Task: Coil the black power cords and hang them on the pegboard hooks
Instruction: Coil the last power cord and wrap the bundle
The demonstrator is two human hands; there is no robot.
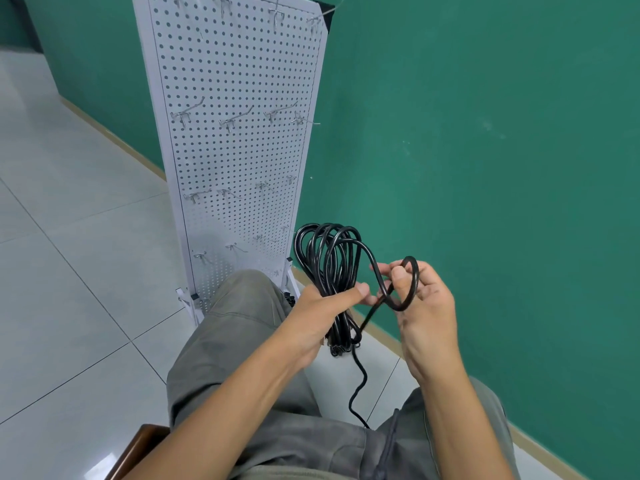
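A black power cord [327,258] is gathered into several long loops. My left hand [323,310] grips the bundle around its middle, thumb across the front. My right hand [420,299] pinches a fresh loop of the same cord between thumb and fingers, just right of the bundle. The cord's free tail [358,382] hangs down between my knees. The white pegboard [235,150] stands upright ahead on the floor, against the green wall, with several bare metal hooks [185,116] in rows.
My grey-trousered legs [242,341] fill the lower view; I sit on a wooden seat [138,445]. Green wall [485,133] runs along the right, pale floor tiles [69,271] on the left. Something black lies at the pegboard's foot [290,299].
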